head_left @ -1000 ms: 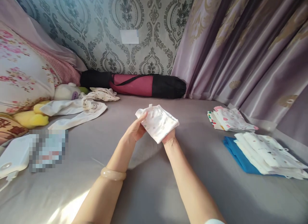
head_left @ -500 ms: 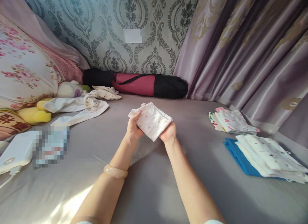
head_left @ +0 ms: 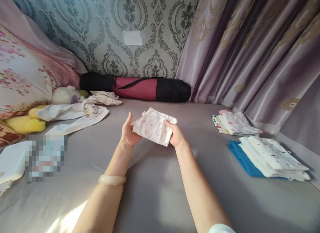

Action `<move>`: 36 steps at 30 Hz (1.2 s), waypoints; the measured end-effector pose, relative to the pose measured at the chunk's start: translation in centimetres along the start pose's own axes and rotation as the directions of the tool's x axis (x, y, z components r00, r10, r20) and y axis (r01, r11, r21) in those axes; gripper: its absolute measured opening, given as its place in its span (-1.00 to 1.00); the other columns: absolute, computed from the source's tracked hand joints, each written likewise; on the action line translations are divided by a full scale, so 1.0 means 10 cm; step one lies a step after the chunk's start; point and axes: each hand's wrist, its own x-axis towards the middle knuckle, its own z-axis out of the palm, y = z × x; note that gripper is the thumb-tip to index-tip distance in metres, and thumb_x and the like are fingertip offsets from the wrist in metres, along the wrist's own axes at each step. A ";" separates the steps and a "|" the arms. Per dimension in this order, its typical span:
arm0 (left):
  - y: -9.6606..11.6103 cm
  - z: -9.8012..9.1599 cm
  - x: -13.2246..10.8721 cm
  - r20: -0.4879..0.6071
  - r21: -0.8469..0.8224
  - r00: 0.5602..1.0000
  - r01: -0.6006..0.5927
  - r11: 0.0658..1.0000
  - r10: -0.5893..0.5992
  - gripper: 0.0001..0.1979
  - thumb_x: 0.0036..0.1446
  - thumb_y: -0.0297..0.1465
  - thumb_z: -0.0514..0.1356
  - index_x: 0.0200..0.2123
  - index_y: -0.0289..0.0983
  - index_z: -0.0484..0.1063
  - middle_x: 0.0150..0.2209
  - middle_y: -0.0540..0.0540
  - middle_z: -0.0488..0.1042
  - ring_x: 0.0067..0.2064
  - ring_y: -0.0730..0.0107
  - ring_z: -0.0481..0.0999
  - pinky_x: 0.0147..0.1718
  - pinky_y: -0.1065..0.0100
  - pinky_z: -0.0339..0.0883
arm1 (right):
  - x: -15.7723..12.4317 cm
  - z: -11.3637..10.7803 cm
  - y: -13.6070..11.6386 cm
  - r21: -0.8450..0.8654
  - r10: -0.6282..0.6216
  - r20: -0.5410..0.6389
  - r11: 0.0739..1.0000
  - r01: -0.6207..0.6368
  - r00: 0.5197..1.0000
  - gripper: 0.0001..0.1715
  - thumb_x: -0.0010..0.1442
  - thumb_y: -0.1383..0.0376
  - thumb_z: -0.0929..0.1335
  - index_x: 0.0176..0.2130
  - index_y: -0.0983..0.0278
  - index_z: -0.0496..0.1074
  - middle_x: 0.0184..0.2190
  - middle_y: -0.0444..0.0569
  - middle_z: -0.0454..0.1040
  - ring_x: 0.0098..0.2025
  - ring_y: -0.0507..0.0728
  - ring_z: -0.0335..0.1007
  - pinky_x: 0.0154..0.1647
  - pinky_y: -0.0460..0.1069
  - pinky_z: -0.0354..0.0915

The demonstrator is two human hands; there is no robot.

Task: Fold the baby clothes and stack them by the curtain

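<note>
A small folded white garment (head_left: 153, 128) with a pale pinkish print is held above the bed, a little tag at its upper left corner. My right hand (head_left: 177, 134) grips its right side, thumb on top and fingers underneath. At the left corner, my left hand (head_left: 130, 133) has its thumb raised clear of the cloth. The left fingers reach partly under the edge, so their tips are hidden. A pale bangle (head_left: 112, 180) circles my left wrist.
Folded clothes lie in two piles at right: a pink-and-white pile (head_left: 237, 123) and a white-and-blue pile (head_left: 272, 156). Crumpled white clothing (head_left: 75, 114), a yellow plush (head_left: 27, 124) and a white power bank (head_left: 15, 159) lie at left. A black-and-red long bag (head_left: 136, 87) rests against the wall.
My left thumb has lifted off the garment and the left hand has shifted left. My right thumb now presses on top of the garment, which has turned slightly. The view has shifted a little right.
</note>
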 end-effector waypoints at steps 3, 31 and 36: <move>-0.01 -0.07 0.00 -0.122 0.283 0.990 0.102 0.954 -0.070 -0.56 -0.05 -0.15 0.38 -0.20 -0.37 0.50 -0.32 -0.22 0.60 -0.23 0.08 0.62 -0.27 0.24 0.49 | -0.09 -0.03 -0.11 -0.114 -0.012 0.026 0.993 0.015 1.000 -0.82 0.08 0.32 0.45 -0.25 0.31 0.51 -0.34 0.02 0.63 -0.18 0.23 0.58 -0.02 0.12 0.44; -0.31 -0.21 0.15 -0.416 0.601 0.889 0.110 0.792 0.192 -0.93 0.19 -0.40 0.19 -0.25 -0.24 0.34 -0.44 -0.07 0.54 -0.44 0.43 0.57 -0.47 0.47 0.45 | -0.99 -0.93 -1.44 -0.475 -0.238 -0.368 0.879 0.039 0.899 -0.75 0.19 0.48 0.36 -0.10 0.34 0.45 -0.25 0.08 0.61 -0.17 0.17 0.58 0.05 0.18 0.41; -0.35 -0.29 0.23 -0.455 0.595 0.870 0.141 0.791 0.188 -0.91 0.17 -0.41 0.16 -0.25 -0.22 0.28 -0.43 -0.08 0.52 -0.41 0.37 0.56 -0.41 0.38 0.46 | -1.22 -1.30 -2.25 -0.504 -0.468 -0.506 0.842 0.192 0.725 -0.75 0.24 0.47 0.28 -0.09 0.30 0.41 -0.26 0.04 0.60 -0.16 0.14 0.56 -0.06 0.12 0.47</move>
